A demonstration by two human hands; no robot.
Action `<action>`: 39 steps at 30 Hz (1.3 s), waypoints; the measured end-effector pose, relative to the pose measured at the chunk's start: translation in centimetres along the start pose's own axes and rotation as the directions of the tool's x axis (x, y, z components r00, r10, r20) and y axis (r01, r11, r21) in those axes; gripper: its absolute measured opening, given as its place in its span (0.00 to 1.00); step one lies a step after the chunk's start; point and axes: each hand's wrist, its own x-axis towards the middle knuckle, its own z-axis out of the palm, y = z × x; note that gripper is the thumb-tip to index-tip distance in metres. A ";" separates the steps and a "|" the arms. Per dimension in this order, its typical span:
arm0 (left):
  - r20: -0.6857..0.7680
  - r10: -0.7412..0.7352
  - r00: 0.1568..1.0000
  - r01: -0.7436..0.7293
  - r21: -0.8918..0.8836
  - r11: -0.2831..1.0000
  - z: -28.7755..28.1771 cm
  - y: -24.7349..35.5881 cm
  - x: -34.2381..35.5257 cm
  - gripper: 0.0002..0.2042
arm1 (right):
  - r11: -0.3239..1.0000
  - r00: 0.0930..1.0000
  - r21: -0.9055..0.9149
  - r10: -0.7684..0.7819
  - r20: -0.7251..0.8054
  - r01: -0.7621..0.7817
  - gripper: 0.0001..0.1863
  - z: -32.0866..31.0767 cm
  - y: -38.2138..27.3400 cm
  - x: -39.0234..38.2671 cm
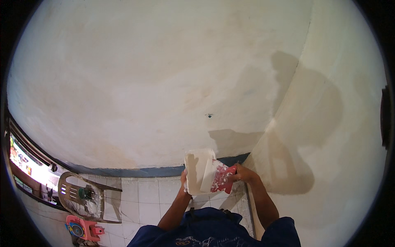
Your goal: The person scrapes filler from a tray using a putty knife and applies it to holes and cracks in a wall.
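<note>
My left hand (pixel 184 180) is closed round the left side of a white rectangular tub (pixel 200 151), held up in front of my body. Smooth cream-coloured putty (pixel 195 171) lies inside it. My right hand (pixel 244 173) grips a red putty spreader (pixel 223 178) by its right end. White smears cover the spreader, and its pale blade edge lies over the right part of the tub. Whether the blade touches the putty, I cannot tell.
A pale wall (pixel 144 90) rises ahead, with a small dark hole (pixel 209 116) low in it, meeting another wall (pixel 341 164) at a corner on the right. At the lower left are a brown plastic chair (pixel 69 193) with things on it and a pink plastic stool (pixel 88 227) on white floor tiles (pixel 149 191).
</note>
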 end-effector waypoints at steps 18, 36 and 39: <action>0.111 0.031 0.993 -0.006 -0.220 0.976 0.7 5.8 6.3 0.36 | 0.997 0.937 -0.038 -0.074 -0.342 0.065 0.07 1.6 -4.4 6.1; -0.018 0.046 0.999 -0.049 -0.192 0.980 -7.2 28.9 -1.2 0.34 | 0.840 0.675 0.447 0.139 -0.725 0.307 0.08 16.7 -23.2 21.4; -0.030 0.101 0.994 -0.105 -0.142 0.984 -8.0 30.8 -2.8 0.34 | 0.866 0.562 0.394 0.168 -0.810 0.308 0.09 16.1 -27.0 24.8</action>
